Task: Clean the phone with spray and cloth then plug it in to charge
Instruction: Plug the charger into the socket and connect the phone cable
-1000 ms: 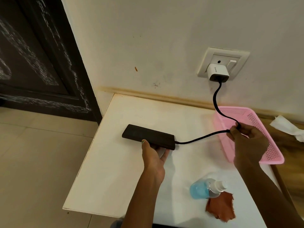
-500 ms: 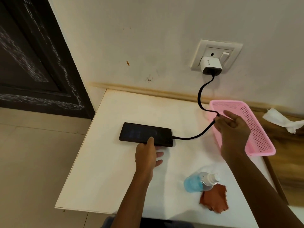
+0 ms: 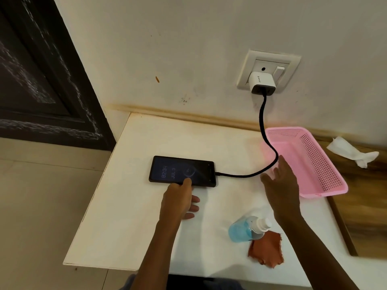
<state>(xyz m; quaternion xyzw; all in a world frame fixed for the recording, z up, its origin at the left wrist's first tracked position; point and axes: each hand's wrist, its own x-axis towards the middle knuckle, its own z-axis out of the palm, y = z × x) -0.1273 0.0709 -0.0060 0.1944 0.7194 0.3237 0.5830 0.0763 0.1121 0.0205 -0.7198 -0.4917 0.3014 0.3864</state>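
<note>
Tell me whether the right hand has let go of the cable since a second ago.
Yes. The right hand has released the black cable and now hovers open beside the pink basket.

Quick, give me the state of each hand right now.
Left hand: open, thumb resting on the phone at its near edge.
Right hand: open, fingers spread, holding nothing, beside the cable.

Lit phone (image 3: pixel 182 171) on black cable (image 3: pixel 264 130)

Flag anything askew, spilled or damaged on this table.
The spray bottle lies on its side, partly on the torn-edged rust cloth; no spill shows. A crumpled tissue sits on the wood surface right of the pink basket. The phone lies flat and plugged in.
</note>
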